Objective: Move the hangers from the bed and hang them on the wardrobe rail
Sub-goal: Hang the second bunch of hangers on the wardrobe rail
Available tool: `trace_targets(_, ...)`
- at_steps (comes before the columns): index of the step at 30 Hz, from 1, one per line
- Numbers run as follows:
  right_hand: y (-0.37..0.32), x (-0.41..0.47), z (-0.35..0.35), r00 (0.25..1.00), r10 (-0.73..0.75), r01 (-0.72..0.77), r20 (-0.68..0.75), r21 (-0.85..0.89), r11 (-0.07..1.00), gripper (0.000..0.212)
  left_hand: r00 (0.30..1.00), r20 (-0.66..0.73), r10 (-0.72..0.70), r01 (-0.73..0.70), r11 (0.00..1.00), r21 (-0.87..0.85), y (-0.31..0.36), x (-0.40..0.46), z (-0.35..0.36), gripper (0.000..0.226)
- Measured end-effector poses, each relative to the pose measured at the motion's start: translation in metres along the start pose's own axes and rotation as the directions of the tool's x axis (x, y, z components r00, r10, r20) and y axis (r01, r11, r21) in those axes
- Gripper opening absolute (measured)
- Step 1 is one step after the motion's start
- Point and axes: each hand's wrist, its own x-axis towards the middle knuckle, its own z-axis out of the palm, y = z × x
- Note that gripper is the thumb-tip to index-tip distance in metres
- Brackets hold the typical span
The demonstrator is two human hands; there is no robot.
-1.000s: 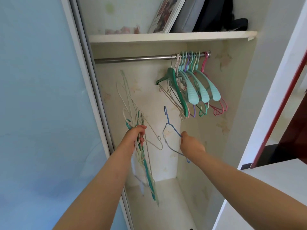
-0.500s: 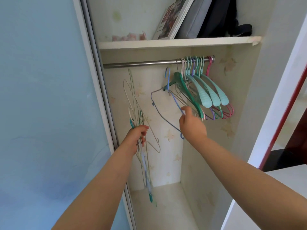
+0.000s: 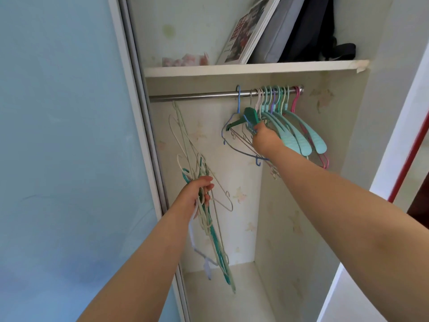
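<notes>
A steel wardrobe rail (image 3: 199,96) runs under a white shelf. Several hangers (image 3: 299,133), mostly teal with a pink one at the far right, hang bunched at its right end. A thin blue wire hanger (image 3: 238,98) has its hook over the rail just left of that bunch. My right hand (image 3: 265,140) reaches up and grips the blue hanger's shoulder, touching the green hanger beside it. My left hand (image 3: 199,194) is lower and to the left, closed on a tangled bundle of thin white and teal hangers (image 3: 209,228) that dangles down.
The blue sliding door (image 3: 69,159) and its frame (image 3: 144,135) stand close on the left. On the shelf (image 3: 250,67) lean a calendar, a grey case and a dark bag. The wardrobe floor (image 3: 227,296) lies below, and a white wall with a red edge rises on the right.
My right hand lifted the blue wire hanger from waist height up to the rail, and its hook now sits over the rail. My left hand stayed put with its bundle.
</notes>
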Motion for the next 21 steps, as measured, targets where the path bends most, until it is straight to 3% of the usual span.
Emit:
trace_targets(3, 0.015, -0.003, 0.003, 0.995, 0.093, -0.094, 0.024, 0.030, 0.995, 0.042, 0.999, 0.053, 0.012, -0.009, 0.998, -0.054, -0.003, 0.000, -0.006, 0.016)
trace_targets(8, 0.030, -0.022, 0.012, 0.973, 0.172, -0.176, -0.155, -0.014, 0.984, 0.056, 0.992, 0.123, 0.010, 0.005, 0.992, -0.126, -0.013, 0.003, -0.012, 0.018)
trace_targets(10, 0.027, -0.043, 0.021, 0.937, -0.006, -0.048, -0.348, -0.146, 0.988, 0.058, 0.990, 0.138, 0.006, 0.013, 0.990, -0.141, -0.019, 0.004, -0.012, 0.018)
trace_targets(12, 0.024, -0.065, 0.034, 0.893, -0.233, 0.180, -0.385, -0.169, 0.969, 0.050, 0.989, 0.149, 0.007, 0.015, 0.989, -0.146, -0.026, 0.004, -0.010, 0.018)
trace_targets(13, 0.022, -0.076, 0.042, 0.917, -0.269, 0.264, -0.296, -0.057, 0.963, 0.046, 0.988, 0.153, 0.008, 0.014, 0.989, -0.146, -0.029, 0.003, -0.008, 0.017)
trace_targets(15, 0.022, -0.095, 0.061, 0.960, -0.270, 0.256, 0.075, 0.158, 0.954, 0.047, 0.987, 0.162, 0.009, 0.017, 0.988, -0.156, -0.034, 0.001, -0.003, 0.015)
trace_targets(17, 0.026, -0.109, 0.079, 0.862, -0.243, 0.235, 0.446, 0.074, 0.969, 0.055, 0.982, 0.190, -0.009, 0.045, 0.982, -0.183, -0.037, -0.003, 0.000, 0.015)
trace_targets(19, 0.038, -0.120, 0.093, 0.796, -0.187, 0.256, 0.575, -0.039, 0.966, 0.050, 0.971, 0.235, -0.035, 0.083, 0.976, -0.200, -0.039, -0.008, 0.002, 0.017)
trace_targets(21, 0.053, -0.127, 0.103, 0.816, -0.166, 0.233, 0.554, -0.053, 0.971, 0.037, 0.961, 0.272, -0.046, 0.101, 0.976, -0.191, -0.041, -0.012, 0.002, 0.018)
